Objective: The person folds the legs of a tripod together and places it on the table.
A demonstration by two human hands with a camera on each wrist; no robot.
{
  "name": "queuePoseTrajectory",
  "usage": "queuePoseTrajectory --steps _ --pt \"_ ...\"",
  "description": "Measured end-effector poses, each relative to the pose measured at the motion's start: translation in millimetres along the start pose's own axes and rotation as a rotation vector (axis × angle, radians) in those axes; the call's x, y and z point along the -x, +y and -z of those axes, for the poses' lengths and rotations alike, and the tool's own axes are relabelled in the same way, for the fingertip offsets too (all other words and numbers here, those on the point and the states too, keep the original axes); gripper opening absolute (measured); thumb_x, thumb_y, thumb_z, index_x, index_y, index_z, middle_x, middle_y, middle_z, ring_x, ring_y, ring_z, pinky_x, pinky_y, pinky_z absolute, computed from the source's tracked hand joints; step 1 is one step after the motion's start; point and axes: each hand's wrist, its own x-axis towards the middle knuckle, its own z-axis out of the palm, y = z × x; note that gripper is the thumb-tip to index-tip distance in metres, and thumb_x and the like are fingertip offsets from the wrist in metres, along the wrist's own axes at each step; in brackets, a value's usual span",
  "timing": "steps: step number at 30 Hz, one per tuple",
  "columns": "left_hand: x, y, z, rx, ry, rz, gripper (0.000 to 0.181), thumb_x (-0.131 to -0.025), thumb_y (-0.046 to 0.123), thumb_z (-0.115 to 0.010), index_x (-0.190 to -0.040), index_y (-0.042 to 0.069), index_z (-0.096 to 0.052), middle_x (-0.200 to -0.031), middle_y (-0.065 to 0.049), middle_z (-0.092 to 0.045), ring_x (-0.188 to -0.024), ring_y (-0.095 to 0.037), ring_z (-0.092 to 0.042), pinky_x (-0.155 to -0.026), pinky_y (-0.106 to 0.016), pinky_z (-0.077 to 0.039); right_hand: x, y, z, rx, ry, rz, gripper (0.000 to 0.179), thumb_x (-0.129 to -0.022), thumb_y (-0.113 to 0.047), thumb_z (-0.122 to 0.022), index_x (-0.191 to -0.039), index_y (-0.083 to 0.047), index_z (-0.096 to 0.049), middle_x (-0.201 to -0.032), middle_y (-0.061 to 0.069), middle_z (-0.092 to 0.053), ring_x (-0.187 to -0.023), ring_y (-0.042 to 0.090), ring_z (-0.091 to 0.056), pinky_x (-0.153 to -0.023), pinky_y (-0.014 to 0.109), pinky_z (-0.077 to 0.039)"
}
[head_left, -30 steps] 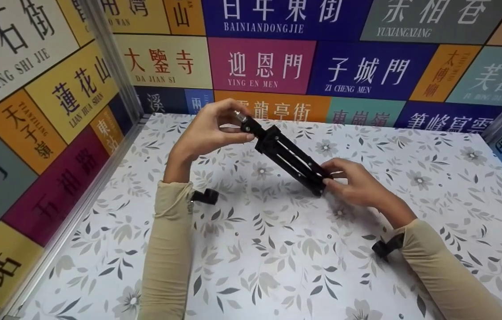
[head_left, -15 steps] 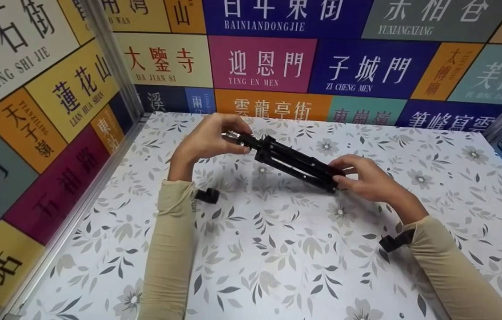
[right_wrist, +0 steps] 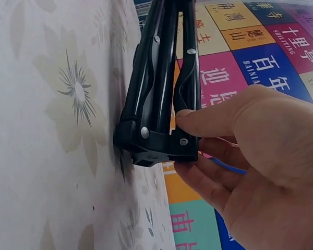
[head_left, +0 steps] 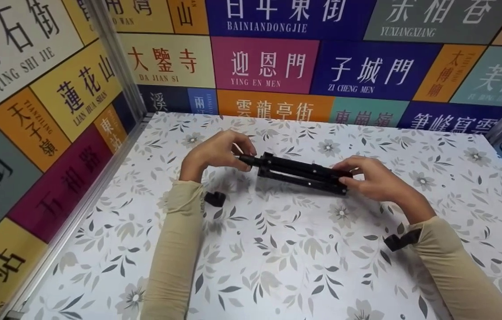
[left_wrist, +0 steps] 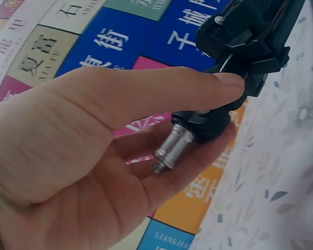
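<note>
A black mini tripod (head_left: 304,173), its legs folded together, lies nearly level between the two hands, close above or on the table. At its narrow end my left hand (head_left: 220,151) pinches the black neck between thumb and fingers. The left wrist view shows a silver threaded stud (left_wrist: 173,147) sticking out from that end toward the palm. My right hand (head_left: 375,180) pinches the wider foot end of the folded legs, thumb on one leg and fingertips beneath, as the right wrist view (right_wrist: 266,151) shows.
The table (head_left: 277,266) wears a white cloth with grey flowers and leaves. Colourful sign panels (head_left: 264,64) wall it in at the back and sides. A black wrist mount (head_left: 215,198) sits on the left wrist, another mount (head_left: 400,240) on the right.
The tripod has turned from a steep slant to nearly level. My left hand has come down with the neck end, and my right hand has shifted slightly right with the foot end.
</note>
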Motion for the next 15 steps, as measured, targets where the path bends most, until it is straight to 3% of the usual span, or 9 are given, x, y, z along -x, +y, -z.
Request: queuePoseTrajectory --steps 4,15 --pt "-3.9 -3.7 -6.2 -0.035 -0.052 0.014 0.037 -0.081 0.003 -0.091 -0.115 0.009 -0.079 -0.111 -0.011 -0.080 -0.107 -0.028 -0.078 -0.090 -0.034 -0.063 1.6 1.7 2.0 -0.009 -0.009 0.009 0.030 -0.099 0.002 -0.074 -0.128 -0.005 -0.076 -0.124 0.013 -0.078 -0.119 0.032 -0.072 -0.103 0.052 -0.062" --pt "-10.4 -4.0 -16.9 -0.155 -0.111 0.044 0.033 -0.079 0.003 -0.092 -0.110 0.010 -0.080 -0.109 -0.010 -0.080 -0.105 -0.026 -0.077 -0.098 -0.039 -0.062 1.6 2.9 9.0 0.023 -0.033 0.020 0.029 -0.098 0.000 -0.076 -0.125 -0.007 -0.078 -0.121 0.009 -0.080 -0.117 0.030 -0.073 -0.105 0.053 -0.061"
